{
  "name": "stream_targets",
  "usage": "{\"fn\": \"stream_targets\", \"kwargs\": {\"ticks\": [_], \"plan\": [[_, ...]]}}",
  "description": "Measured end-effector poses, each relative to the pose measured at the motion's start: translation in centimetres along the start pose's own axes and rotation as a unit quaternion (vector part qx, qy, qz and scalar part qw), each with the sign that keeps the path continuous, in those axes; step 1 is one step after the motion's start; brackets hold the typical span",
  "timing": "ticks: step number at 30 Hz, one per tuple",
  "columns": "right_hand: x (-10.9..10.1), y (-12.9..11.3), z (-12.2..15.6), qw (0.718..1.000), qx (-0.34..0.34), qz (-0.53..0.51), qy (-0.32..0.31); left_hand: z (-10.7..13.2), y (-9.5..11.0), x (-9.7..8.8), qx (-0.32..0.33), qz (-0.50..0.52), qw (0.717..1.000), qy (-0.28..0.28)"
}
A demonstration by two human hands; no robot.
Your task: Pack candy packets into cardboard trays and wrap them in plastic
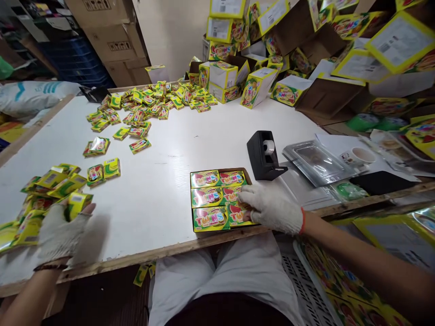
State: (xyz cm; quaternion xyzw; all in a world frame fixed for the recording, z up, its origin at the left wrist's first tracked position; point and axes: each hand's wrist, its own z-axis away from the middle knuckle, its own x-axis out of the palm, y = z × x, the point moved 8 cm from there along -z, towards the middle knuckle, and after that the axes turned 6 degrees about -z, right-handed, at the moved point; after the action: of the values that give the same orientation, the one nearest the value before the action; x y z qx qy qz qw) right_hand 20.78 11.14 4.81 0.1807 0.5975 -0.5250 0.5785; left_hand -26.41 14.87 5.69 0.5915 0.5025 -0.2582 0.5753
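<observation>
A: Status on the head feed at that frame?

B: I had both gloved hands in view. Right hand (272, 208) lay flat on the Twins packets (210, 197) in the brown tray (249, 175). Grip was released, with the fingers spread over the right-hand column.

A: Tray location?

B: On the white counter (170, 149), at the near edge, right in front of me. Tape dispenser (264, 155) stood just beside its far right corner. I couldn't tell if they touched.

A: Packet orientation?

B: Two columns, three rows, lying flat with the print up. Each packet's long axis ran left to right, roughly parallel to the counter's near edge, and the whole tray was turned slightly. Lettering read upright from my side.

A: Left?

B: Left hand (59, 233) was at the near left of the counter, grip clenched on one yellow packet (77, 202). Its long axis angled up and away to the right, with a labelled face toward the camera. It sat just beside the loose pile (37, 199) of similar packets.

A: Anything else?

B: I saw scattered packets (149, 104) at the far side, well apart from both hands. Printed cartons (234, 72) were stacked behind them.
</observation>
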Motion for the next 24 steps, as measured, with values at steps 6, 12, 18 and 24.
{"fn": "stream_targets", "kwargs": {"ticks": [6,12,18,24], "plan": [[1.3,-1.3,1.2,0.982,-0.173,0.034,0.065,2.8,14.3,5.0,0.082,0.209,0.970,-0.092],[1.9,0.0,1.8,0.965,-0.184,0.071,0.175,8.4,25.1,9.6,0.211,0.292,0.917,-0.172],[0.8,0.2,2.3,0.975,-0.119,0.005,0.189,10.8,28.9,10.3,0.264,0.265,0.906,-0.198],[-5.2,-3.6,2.1,0.934,-0.208,0.042,0.288,10.5,31.5,10.5,0.194,0.357,0.832,-0.377]]}}
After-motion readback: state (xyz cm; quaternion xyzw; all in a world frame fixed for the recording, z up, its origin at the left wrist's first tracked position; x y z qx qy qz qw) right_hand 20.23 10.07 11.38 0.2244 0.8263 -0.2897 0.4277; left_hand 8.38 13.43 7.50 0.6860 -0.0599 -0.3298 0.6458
